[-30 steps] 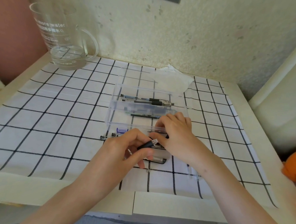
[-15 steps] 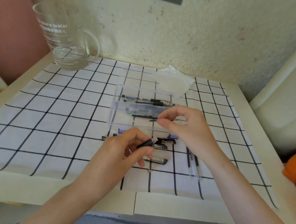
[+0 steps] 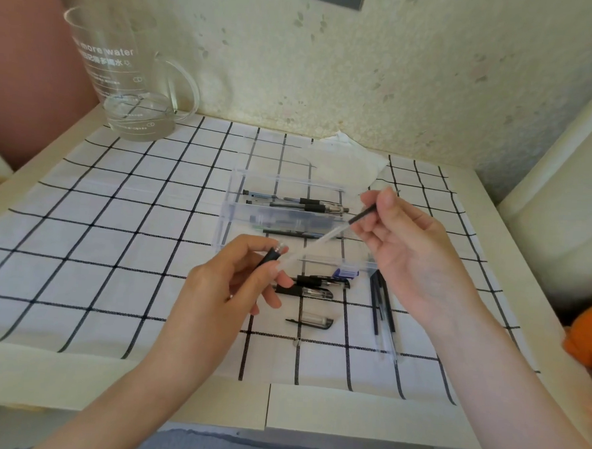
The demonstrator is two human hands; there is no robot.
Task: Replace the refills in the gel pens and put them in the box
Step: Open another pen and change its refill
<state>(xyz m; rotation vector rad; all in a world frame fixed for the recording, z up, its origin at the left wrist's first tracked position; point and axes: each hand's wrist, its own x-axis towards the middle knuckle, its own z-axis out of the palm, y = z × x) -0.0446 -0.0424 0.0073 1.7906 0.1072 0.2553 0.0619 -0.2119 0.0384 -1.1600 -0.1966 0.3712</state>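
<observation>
My left hand (image 3: pixel 231 282) grips a black pen barrel (image 3: pixel 271 255) with its open end pointing up and right. My right hand (image 3: pixel 410 244) pinches a long refill (image 3: pixel 324 239), mostly clear with a dark end at my fingers. It slants down-left, its far tip beside the barrel's opening. Behind them stands a clear plastic box (image 3: pixel 281 216) with several pens (image 3: pixel 295 203) inside. On the cloth in front lie pen parts (image 3: pixel 315 287), a clear cap (image 3: pixel 313 320) and several loose refills (image 3: pixel 382 311).
A glass jug (image 3: pixel 130 78) with a little water stands at the back left corner. A white tissue (image 3: pixel 345 165) lies behind the box. The checked cloth (image 3: pixel 115 235) covers the table. An orange object (image 3: pixel 587 335) shows at the right edge.
My right hand has pulled up and right, away from the barrel, drawing the long refill out. The left hand has held the barrel nearly still.
</observation>
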